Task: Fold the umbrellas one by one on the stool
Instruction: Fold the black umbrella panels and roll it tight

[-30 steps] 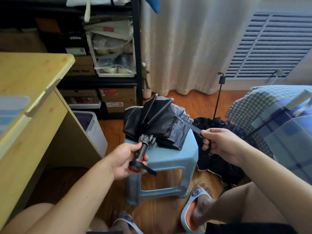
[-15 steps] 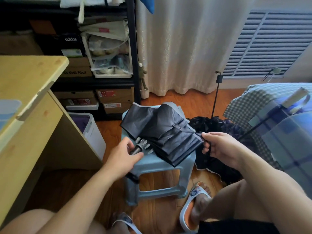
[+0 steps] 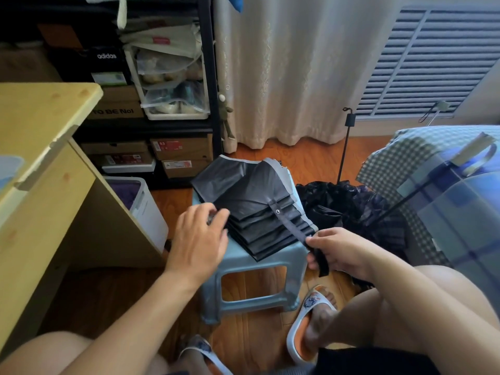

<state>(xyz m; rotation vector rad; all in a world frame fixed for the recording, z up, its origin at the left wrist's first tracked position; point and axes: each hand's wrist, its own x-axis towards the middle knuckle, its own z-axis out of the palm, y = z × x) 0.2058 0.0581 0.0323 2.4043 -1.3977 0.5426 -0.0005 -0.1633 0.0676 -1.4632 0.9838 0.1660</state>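
Umbrella (image 3: pixel 254 209) between hands; right hand (image 3: pixel 341 250) seemingly pinches strap (image 3: pixel 300 234).

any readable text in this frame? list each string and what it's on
"adidas": white letters on the black box on the shelf.
"TO BE No!": dark letters on the brown cardboard box below it; the first letters are cut off by the desk edge.
"8.5": on the red label of the brown shoebox; the rest of that label is too small to read.
The labels on the other shoeboxes and the red tag on the upper bag are blurred, unreadable.
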